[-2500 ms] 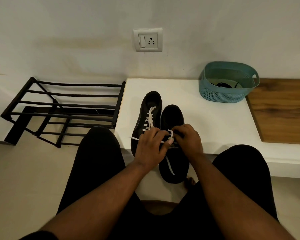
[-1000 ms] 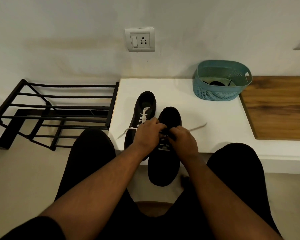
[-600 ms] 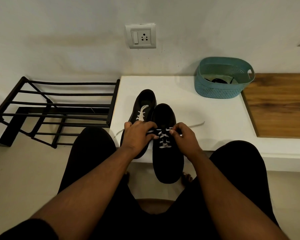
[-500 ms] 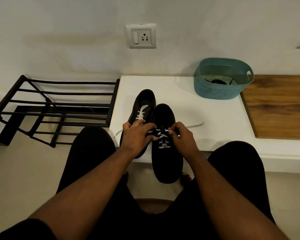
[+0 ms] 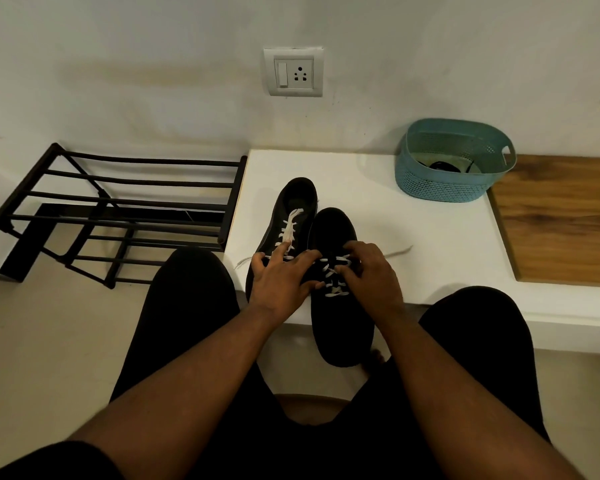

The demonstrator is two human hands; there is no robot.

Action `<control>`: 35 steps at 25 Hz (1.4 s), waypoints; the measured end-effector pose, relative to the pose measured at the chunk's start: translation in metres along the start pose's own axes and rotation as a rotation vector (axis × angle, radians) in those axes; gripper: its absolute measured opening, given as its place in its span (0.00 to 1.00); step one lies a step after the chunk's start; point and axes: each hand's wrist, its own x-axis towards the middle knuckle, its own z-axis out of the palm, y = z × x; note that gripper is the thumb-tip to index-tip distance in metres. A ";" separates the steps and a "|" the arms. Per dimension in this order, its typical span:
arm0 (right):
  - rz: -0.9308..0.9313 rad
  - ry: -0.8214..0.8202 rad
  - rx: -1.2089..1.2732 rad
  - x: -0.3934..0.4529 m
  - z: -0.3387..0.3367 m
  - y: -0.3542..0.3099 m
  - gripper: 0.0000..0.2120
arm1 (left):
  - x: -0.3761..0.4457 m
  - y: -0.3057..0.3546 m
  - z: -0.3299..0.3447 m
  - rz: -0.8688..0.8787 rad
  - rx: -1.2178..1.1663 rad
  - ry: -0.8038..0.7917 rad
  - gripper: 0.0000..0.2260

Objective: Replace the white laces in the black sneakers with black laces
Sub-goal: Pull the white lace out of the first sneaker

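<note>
Two black sneakers stand side by side on the white bench (image 5: 430,271), toes toward me. The left sneaker (image 5: 291,206) has white laces (image 5: 288,232) threaded up its middle. The right sneaker (image 5: 340,327) juts over the bench's front edge, and its white lace (image 5: 331,277) is crossed but loose. One lace end (image 5: 399,251) trails right on the bench and another end (image 5: 243,262) trails left. My left hand (image 5: 281,282) rests with spread fingers across both sneakers. My right hand (image 5: 373,271) has its fingers curled at the right sneaker's lace and pinches it. Black laces (image 5: 442,165) lie in the teal basket (image 5: 440,190).
The basket stands at the back right of the bench, beside a wooden panel (image 5: 561,220). A black metal shoe rack (image 5: 118,209) sits on the floor left of the bench. My knees in black flank the bench's front edge. A wall socket (image 5: 293,71) is above.
The knot on the right sneaker has come undone and its lace ends now lie out to both sides. My left hand's fingers have spread flat. The right hand stays at the lace crossings.
</note>
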 end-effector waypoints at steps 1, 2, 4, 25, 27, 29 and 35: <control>-0.048 -0.010 -0.076 0.002 0.000 -0.002 0.12 | 0.000 0.000 0.000 0.001 0.006 -0.009 0.22; -0.077 0.018 -0.103 0.005 0.000 -0.003 0.10 | 0.000 0.000 0.000 0.003 0.004 -0.016 0.22; -0.072 0.080 -0.080 0.006 0.002 -0.001 0.04 | 0.000 0.000 -0.001 -0.004 -0.004 -0.027 0.21; -0.093 0.100 -0.093 0.008 -0.004 -0.003 0.08 | -0.002 0.003 0.003 0.011 0.042 -0.021 0.23; 0.061 0.284 0.155 0.008 -0.007 -0.002 0.05 | -0.002 0.003 0.001 0.004 0.045 -0.014 0.23; 0.273 0.425 0.365 0.011 -0.014 0.005 0.06 | -0.002 0.003 0.002 0.012 0.056 -0.010 0.23; -0.243 0.160 -0.324 0.013 -0.006 0.006 0.15 | -0.002 0.004 0.004 0.024 0.061 -0.027 0.23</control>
